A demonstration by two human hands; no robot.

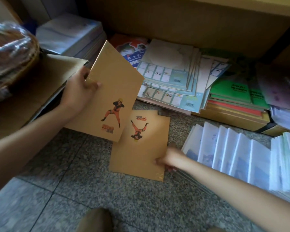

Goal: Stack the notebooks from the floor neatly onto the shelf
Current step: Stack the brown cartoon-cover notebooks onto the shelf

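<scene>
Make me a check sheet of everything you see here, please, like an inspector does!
Surface: speckled grey tile floor.
Job's things: held notebook, brown, lifted and tilted; floor notebook, brown, lying flat.
Clutter: pale notebook pile, green book pile, fanned white packs, cardboard box.
Hands: left hand grips the held notebook; right hand pinches the floor notebook's edge.
Cables: nothing seen.
Surroundings: tan board behind the piles; plastic-wrapped bundle at left.

clear-plastic-wrapped brown bundle (10,51): blurred, cut at left | raised kraft-brown cartoon-figure notebook (112,87): hides corner of lower kraft-brown notebook (141,154) | right hand (171,158): fingers hidden beneath it | green-covered notebooks (231,91): print unreadable | brown shoe toe (94,220): cropped below
</scene>
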